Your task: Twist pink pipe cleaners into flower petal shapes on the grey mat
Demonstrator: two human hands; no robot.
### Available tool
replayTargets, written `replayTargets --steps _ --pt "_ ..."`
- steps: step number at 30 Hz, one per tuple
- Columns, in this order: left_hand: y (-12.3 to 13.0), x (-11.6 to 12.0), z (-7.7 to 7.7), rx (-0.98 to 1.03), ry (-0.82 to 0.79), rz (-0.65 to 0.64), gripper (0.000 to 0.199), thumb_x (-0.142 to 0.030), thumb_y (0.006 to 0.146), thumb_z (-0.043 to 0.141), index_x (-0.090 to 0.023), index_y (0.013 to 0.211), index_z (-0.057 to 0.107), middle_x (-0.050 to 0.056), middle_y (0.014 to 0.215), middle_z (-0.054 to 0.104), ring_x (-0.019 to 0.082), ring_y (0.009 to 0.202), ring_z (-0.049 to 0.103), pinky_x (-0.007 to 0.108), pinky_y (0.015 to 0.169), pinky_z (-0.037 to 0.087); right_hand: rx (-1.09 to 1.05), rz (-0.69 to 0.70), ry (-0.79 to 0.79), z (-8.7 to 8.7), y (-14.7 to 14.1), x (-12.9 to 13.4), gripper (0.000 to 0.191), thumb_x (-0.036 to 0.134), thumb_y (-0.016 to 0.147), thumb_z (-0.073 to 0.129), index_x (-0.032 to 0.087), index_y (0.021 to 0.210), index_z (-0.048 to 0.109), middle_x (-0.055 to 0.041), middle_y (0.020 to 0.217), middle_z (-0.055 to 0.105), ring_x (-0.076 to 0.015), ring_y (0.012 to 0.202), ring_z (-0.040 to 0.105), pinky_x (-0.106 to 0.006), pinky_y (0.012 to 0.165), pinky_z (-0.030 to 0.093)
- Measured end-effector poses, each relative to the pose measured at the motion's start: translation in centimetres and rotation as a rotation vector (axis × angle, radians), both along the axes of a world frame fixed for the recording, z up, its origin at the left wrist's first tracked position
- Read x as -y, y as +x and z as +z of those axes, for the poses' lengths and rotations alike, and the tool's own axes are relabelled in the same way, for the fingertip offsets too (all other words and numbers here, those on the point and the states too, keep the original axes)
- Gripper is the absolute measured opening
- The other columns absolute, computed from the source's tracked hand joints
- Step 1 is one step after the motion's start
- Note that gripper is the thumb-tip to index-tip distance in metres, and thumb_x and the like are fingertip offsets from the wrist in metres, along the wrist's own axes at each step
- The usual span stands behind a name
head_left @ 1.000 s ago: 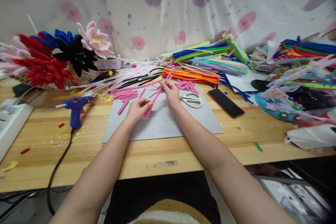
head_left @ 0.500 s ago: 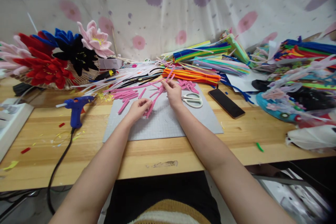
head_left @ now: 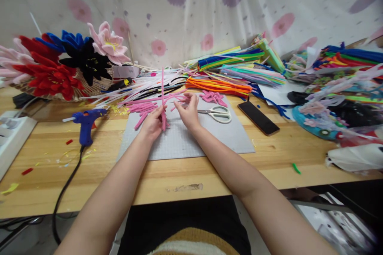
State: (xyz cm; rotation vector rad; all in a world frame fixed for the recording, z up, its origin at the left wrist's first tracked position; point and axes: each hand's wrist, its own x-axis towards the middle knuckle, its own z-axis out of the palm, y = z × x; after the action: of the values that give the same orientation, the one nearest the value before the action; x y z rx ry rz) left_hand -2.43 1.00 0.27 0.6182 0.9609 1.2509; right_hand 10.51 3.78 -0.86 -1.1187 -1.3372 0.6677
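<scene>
My left hand (head_left: 153, 124) is closed around pink pipe cleaners (head_left: 162, 87); one long stem stands upright above the fingers and shorter ends hang below. Just to the right, my right hand (head_left: 190, 116) has its thumb and fingers apart, and I see nothing gripped in it. Both hands are over a grey cutting mat (head_left: 179, 148). Short cut pink pieces (head_left: 141, 107) lie beyond my left hand. A bent, looped pink pipe cleaner shape (head_left: 213, 97) rests behind the scissors (head_left: 220, 116), whose pale handles point right, beside my right hand.
A blue glue gun (head_left: 87, 125) with a cord stands at left, near a white power strip (head_left: 18, 135). Fuzzy flowers (head_left: 54, 79) fill the back left. Pipe cleaner bundles (head_left: 220, 86) line the back. A phone (head_left: 257, 117) lies right of the mat.
My left hand has shifted slightly left and the pink pipe cleaners have swung from slanted to upright. My right hand has let go of them and opened, moving a little left and down.
</scene>
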Motion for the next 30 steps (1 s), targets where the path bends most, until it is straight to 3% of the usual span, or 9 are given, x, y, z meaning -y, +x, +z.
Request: replayTargets --steps 4,6,9,11,15,18,21,24,30 --pt "-0.5 -0.1 -0.1 0.086 0.001 0.068 0.012 -0.029 0.073 0.064 -0.019 0.079 0.064 -0.003 0.061 0.056 0.006 0.053 0.051 0.018 0.051 0.044 0.170 -0.099 0.174 0.8 -0.9 1.8 0.055 0.036 0.076 0.055 0.024 0.124 0.032 -0.0133 0.126 0.030 -0.0225 0.117 0.037 -0.037 0.084 0.047" --pt "-0.6 -0.1 -0.2 0.054 0.029 0.074 0.013 -0.031 0.072 0.065 -0.019 0.079 0.064 -0.002 0.065 0.059 0.007 0.058 0.054 0.019 0.055 0.044 0.192 -0.052 0.195 1.1 -1.0 2.1 0.049 0.035 0.076 0.056 0.024 0.120 0.038 -0.0131 0.124 0.036 -0.0234 0.116 0.039 -0.040 0.087 0.045" --pt "-0.7 -0.1 -0.6 0.005 0.084 0.052 0.021 -0.034 0.067 0.070 -0.020 0.081 0.064 -0.002 0.068 0.061 0.008 0.062 0.055 0.020 0.058 0.044 0.179 0.254 0.065 0.6 -0.9 1.7 0.029 0.035 0.074 0.058 0.021 0.098 0.051 -0.0081 0.101 0.054 -0.0180 0.091 0.053 -0.035 0.079 0.047" --pt "-0.7 -0.1 -0.8 -0.013 0.115 0.055 0.027 -0.033 0.059 0.074 -0.019 0.081 0.065 -0.003 0.069 0.061 0.007 0.063 0.056 0.020 0.059 0.043 0.137 0.459 -0.094 0.0 -0.8 1.2 0.022 0.036 0.072 0.059 0.019 0.082 0.052 -0.0017 0.079 0.057 -0.0129 0.071 0.054 -0.029 0.069 0.047" --pt "-0.5 0.0 -0.9 -0.098 0.164 0.094 0.033 -0.033 0.049 0.079 -0.017 0.075 0.066 -0.002 0.070 0.062 0.008 0.065 0.056 0.021 0.062 0.042 -0.054 0.628 -0.346 -0.8 -0.7 0.7 0.022 0.034 0.066 0.062 0.017 0.074 0.050 0.0041 0.063 0.053 -0.0087 0.056 0.051 -0.024 0.057 0.044" --pt "-0.6 0.0 -0.9 -0.178 0.193 0.080 0.032 -0.035 0.049 0.078 -0.016 0.072 0.066 -0.001 0.069 0.062 0.010 0.064 0.055 0.023 0.061 0.042 -0.109 0.724 -0.412 -0.8 -0.7 1.0 0.018 0.029 0.067 0.061 0.017 0.071 0.048 0.0045 0.058 0.054 -0.0087 0.052 0.052 -0.023 0.053 0.042" --pt "-0.8 0.0 -1.0 -0.270 0.210 0.073 0.031 -0.035 0.049 0.077 -0.016 0.071 0.067 -0.001 0.066 0.062 0.009 0.060 0.053 0.023 0.059 0.041 -0.107 0.748 -0.400 -0.5 -0.7 1.3 0.016 0.023 0.068 0.058 0.018 0.067 0.043 0.0063 0.051 0.052 -0.0079 0.046 0.050 -0.021 0.048 0.038" --pt "-1.1 0.0 -1.1 -0.356 0.230 0.123 0.029 -0.033 0.048 0.077 -0.015 0.069 0.067 -0.001 0.067 0.064 0.009 0.061 0.053 0.022 0.059 0.040 -0.110 0.679 -0.390 -0.3 -0.8 1.5 0.015 0.021 0.068 0.057 0.019 0.070 0.042 0.0085 0.051 0.050 -0.0062 0.043 0.046 -0.018 0.044 0.034" --pt "-1.2 0.2 -0.8 -0.470 0.236 0.145 0.029 -0.035 0.051 0.075 -0.015 0.070 0.068 0.001 0.068 0.064 0.011 0.059 0.053 0.022 0.055 0.040 -0.101 0.660 -0.393 -0.4 -0.6 1.4 0.019 0.028 0.068 0.060 0.019 0.075 0.044 0.0082 0.051 0.051 -0.0061 0.042 0.045 -0.018 0.043 0.033"
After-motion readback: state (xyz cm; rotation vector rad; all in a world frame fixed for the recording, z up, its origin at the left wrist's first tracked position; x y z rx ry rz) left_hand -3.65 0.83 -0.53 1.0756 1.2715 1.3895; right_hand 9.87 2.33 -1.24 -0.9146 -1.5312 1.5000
